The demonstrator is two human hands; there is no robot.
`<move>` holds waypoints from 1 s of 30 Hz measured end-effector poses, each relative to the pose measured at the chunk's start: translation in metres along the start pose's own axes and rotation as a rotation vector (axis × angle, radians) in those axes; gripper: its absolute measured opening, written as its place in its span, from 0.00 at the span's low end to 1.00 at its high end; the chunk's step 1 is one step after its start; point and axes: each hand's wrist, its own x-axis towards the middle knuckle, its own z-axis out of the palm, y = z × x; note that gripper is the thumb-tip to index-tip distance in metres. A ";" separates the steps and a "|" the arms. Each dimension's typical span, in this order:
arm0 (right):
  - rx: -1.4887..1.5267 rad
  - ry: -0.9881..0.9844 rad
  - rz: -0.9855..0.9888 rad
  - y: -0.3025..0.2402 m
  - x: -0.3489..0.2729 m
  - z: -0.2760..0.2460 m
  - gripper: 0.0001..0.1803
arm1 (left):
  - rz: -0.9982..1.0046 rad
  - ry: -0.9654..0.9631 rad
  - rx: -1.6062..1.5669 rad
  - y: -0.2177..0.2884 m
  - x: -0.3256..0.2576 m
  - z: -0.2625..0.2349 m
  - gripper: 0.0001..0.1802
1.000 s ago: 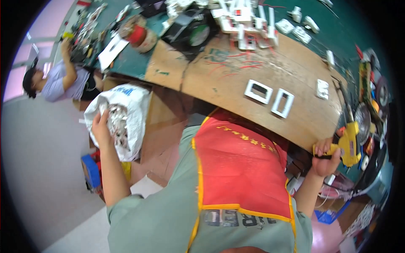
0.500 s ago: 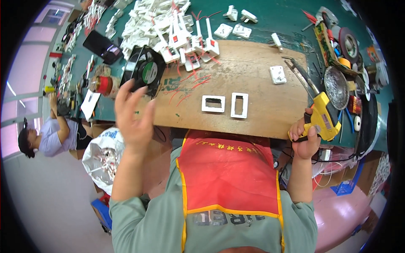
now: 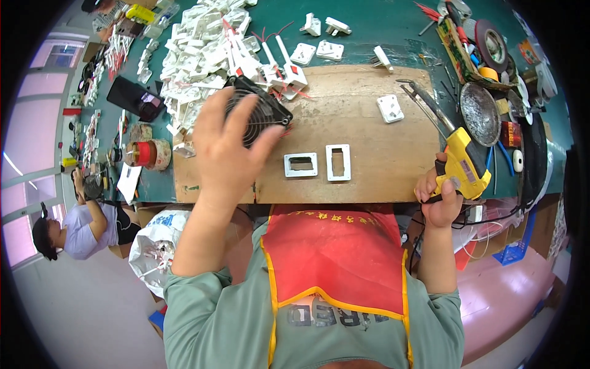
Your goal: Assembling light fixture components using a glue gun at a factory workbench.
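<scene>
Fingers and thumb of my left hand (image 3: pixel 230 147) are closed around a square black cooling fan (image 3: pixel 264 114), which is tilted over the left part of the wooden board (image 3: pixel 375 178). The hand hides part of the fan. My right hand (image 3: pixel 439 194) grips a yellow soldering gun (image 3: pixel 464 163) by its handle at the board's right end, the long metal tip pointing away from me. Between the hands, a white rectangular frame (image 3: pixel 300 154) lies sideways beside an upright white frame (image 3: pixel 329 163). Farther right on the board is a white plug piece (image 3: pixel 389 108).
A big heap of white plug housings (image 3: pixel 196 55) with red wires covers the far left. A black phone (image 3: pixel 135 98) and a jar with a red band (image 3: pixel 147 154) stand left. A metal bowl (image 3: pixel 479 114) and tape rolls are right. Another person (image 3: pixel 86 227) sits far left.
My left hand, open beside the fan before, has taken hold of it and shifted it right, turning it. The right hand keeps its grip on the soldering gun. The view has shifted slightly.
</scene>
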 end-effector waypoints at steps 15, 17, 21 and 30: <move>-0.033 -0.086 0.007 0.000 0.004 -0.011 0.35 | -0.180 -0.198 -0.116 -0.015 0.007 -0.005 0.42; -0.027 -0.083 0.004 0.000 0.003 -0.011 0.35 | -0.221 -0.265 -0.335 -0.036 0.002 -0.023 0.43; -0.040 -0.084 0.000 0.005 0.004 -0.011 0.34 | -0.179 -0.233 -0.657 -0.091 -0.037 -0.041 0.43; -0.073 -0.082 -0.016 0.002 0.005 -0.008 0.34 | -0.392 -0.222 -1.062 -0.131 -0.087 -0.070 0.34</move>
